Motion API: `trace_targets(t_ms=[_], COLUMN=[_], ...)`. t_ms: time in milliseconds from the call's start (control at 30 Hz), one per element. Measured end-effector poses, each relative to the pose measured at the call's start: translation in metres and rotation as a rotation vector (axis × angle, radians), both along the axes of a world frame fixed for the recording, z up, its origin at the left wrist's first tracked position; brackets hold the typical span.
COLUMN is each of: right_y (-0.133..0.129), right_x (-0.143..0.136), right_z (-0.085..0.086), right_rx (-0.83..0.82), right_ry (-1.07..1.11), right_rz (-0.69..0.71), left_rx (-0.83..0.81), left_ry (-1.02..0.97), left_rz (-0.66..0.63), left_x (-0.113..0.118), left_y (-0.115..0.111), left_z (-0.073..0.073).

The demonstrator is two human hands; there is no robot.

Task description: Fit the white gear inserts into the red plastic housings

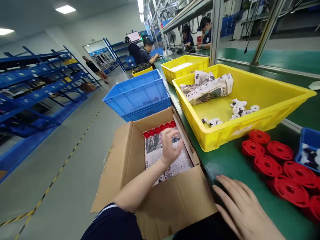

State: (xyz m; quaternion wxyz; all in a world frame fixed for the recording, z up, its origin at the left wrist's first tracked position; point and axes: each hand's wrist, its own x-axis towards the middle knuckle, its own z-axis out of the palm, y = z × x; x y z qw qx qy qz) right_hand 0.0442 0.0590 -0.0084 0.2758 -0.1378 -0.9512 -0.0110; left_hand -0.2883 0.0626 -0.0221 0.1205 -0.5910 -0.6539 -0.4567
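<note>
My left hand (170,146) is inside an open cardboard box (185,195), above a newspaper sheet (153,156). Its fingers curve loosely, with the thumb apart, and no object shows in them. A row of several small red round parts (157,130) lines the far end of the box, just past my fingertips. My right hand (241,206) lies on the edge of the green workbench (212,163), fingers stretched out and holding nothing. Several red spool-like parts (267,164) stand on the bench to the right of it.
A yellow bin (235,130) with crumpled newspaper and white parts sits behind the red parts. Beyond the box are stacked blue crates (140,96) and another yellow bin (167,71). A small blue tray (308,136) is at right. Blue shelves (32,90) and several people are farther off.
</note>
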Motion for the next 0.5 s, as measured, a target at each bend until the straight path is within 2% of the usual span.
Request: trace_targets(t_ms=[133, 233, 367, 500], right_y=[0.012, 0.027, 0.037, 0.031], right_x=[-0.050, -0.067, -0.078, -0.080], right_z=[-0.016, -0.017, -0.023, -0.042], right_rx=[-0.045, -0.034, -0.027, -0.138], right_ry=[-0.044, -0.051, -0.026, 0.075], right_rz=[-0.021, 0.020, 0.058, -0.077], left_rx=[-0.272, -0.552, -0.853, -1.045], left_ry=[-0.184, -0.277, -0.358, -0.361], left_rz=[0.392, 0.567, 0.714, 0.791], left_x=[-0.108, -0.168, -0.221, -0.257], left_y=[0.011, 0.015, 0.019, 0.036], left_z=[-0.036, -0.068, -0.103, -0.123])
